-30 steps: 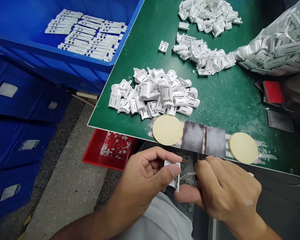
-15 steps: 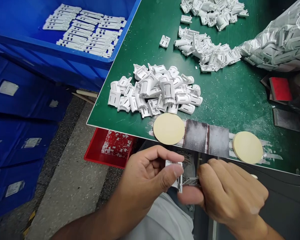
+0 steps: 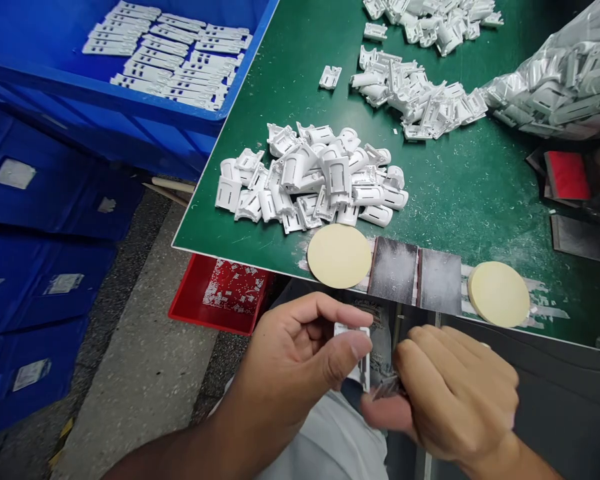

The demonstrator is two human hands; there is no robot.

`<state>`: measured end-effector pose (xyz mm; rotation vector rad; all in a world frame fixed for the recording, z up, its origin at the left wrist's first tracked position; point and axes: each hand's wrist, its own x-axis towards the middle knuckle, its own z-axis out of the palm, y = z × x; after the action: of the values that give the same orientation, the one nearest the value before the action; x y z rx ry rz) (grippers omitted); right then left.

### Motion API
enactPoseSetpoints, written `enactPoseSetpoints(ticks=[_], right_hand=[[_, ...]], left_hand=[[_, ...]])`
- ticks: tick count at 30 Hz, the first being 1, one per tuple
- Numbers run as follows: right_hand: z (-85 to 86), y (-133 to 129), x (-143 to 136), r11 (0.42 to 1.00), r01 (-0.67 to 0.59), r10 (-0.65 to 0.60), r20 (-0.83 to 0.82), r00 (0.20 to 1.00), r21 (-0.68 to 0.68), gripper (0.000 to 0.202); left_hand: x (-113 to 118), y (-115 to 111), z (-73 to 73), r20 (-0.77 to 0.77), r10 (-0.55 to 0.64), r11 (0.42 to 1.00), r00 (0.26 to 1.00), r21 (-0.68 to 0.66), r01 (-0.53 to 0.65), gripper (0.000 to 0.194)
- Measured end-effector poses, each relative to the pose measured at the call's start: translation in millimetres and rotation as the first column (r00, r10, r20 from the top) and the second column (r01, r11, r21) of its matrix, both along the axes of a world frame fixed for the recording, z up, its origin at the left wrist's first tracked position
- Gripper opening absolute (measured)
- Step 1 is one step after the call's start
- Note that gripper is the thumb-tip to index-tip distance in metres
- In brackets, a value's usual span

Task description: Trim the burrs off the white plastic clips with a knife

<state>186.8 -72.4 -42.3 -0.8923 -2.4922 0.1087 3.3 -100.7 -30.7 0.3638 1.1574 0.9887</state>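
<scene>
My left hand (image 3: 300,360) pinches a small white plastic part (image 3: 365,370) between thumb and fingers, in front of the table edge. My right hand (image 3: 455,393) is a closed fist around a small metal blade (image 3: 389,387), which is blurred; its handle, if any, is hidden in the fist. The blade lies close to the lower right edge of the part, and my right thumb is just below it. Whether blade and part touch I cannot tell. A heap of similar white plastic parts (image 3: 307,177) lies on the green table beyond my hands.
Round cream pads (image 3: 339,256) and dark abrasive squares (image 3: 392,270) line the front edge of the green table (image 3: 460,193). A red bin (image 3: 183,303) stands below. Flat white pieces fill part of a blue crate (image 3: 220,119) at left. A clear bag (image 3: 575,80) of parts rests at right.
My right hand has moved slightly down and left, and the blade has shifted down along the edge of the white part. My left hand keeps its pinch; the view has shifted a little.
</scene>
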Motion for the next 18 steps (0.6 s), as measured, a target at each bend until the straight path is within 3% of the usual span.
enactPoseSetpoints(ticks=[2,3,4,6,8,9,10,11,12,13,14,16,17,18], right_hand=[[-2.6,-2.4,-2.4,0.962,-0.068,0.017,-0.191,0.981,-0.263,0.054],[-3.6,-4.1,-4.4,0.902,-0.103,-0.018,-0.275,0.961,-0.419,0.054],[-4.2,-5.9,-7.0,0.809,-0.135,-0.075,-0.328,0.942,-0.573,0.053],[-4.2,-9.7,-12.7,0.546,-0.183,-0.214,-0.347,0.913,-0.817,0.045],[-2.6,-12.9,-17.7,0.299,-0.257,-0.326,-0.351,0.878,-0.919,0.037],[-1.3,-14.0,-19.4,0.224,-0.291,-0.365,-0.357,0.860,-0.930,0.038],[0.2,-14.6,-20.3,0.190,-0.308,-0.384,-0.359,0.851,-0.932,0.040],[1.9,-14.8,-20.3,0.196,-0.303,-0.377,-0.357,0.855,-0.933,0.041],[3.5,-14.5,-19.6,0.242,-0.275,-0.352,-0.348,0.869,-0.930,0.040],[4.9,-13.8,-18.2,0.333,-0.228,-0.314,-0.336,0.888,-0.915,0.036],[5.9,-12.7,-16.3,0.468,-0.170,-0.266,-0.321,0.909,-0.867,0.032],[6.8,-10.1,-12.1,0.770,-0.050,-0.165,-0.274,0.947,-0.636,0.028],[6.6,-8.8,-10.3,0.882,0.000,-0.123,-0.231,0.965,-0.471,0.033],[6.2,-7.5,-8.8,0.949,0.043,-0.102,-0.175,0.979,-0.312,0.041]], left_hand=[[0.6,-1.2,0.0,-0.054,0.012,0.999,0.998,0.037,-0.010,0.016],[1.0,-1.9,0.4,-0.085,0.022,0.998,0.996,0.063,-0.017,0.014],[1.3,-2.7,1.0,-0.109,0.027,0.996,0.994,0.087,-0.017,0.013],[1.5,-4.0,2.3,-0.111,0.020,0.991,0.994,0.136,-0.005,0.014],[1.0,-4.8,2.6,-0.023,-0.018,0.986,1.000,0.167,0.022,0.018],[0.5,-4.9,2.0,0.046,-0.043,0.984,0.998,0.172,0.034,0.020],[-0.2,-4.8,0.7,0.122,-0.068,0.985,0.990,0.167,0.047,0.021],[-0.9,-4.4,-1.1,0.195,-0.087,0.986,0.977,0.159,0.055,0.020],[-1.6,-4.0,-3.2,0.256,-0.096,0.987,0.962,0.148,0.059,0.019],[-2.2,-3.4,-5.3,0.295,-0.097,0.988,0.951,0.141,0.057,0.017],[-2.5,-2.9,-7.3,0.317,-0.092,0.990,0.944,0.134,0.051,0.017],[-2.6,-2.1,-10.1,0.329,-0.079,0.992,0.941,0.120,0.042,0.020],[-2.4,-1.9,-10.6,0.329,-0.079,0.993,0.941,0.110,0.045,0.021],[-2.0,-1.8,-10.7,0.331,-0.083,0.994,0.940,0.100,0.053,0.022]])
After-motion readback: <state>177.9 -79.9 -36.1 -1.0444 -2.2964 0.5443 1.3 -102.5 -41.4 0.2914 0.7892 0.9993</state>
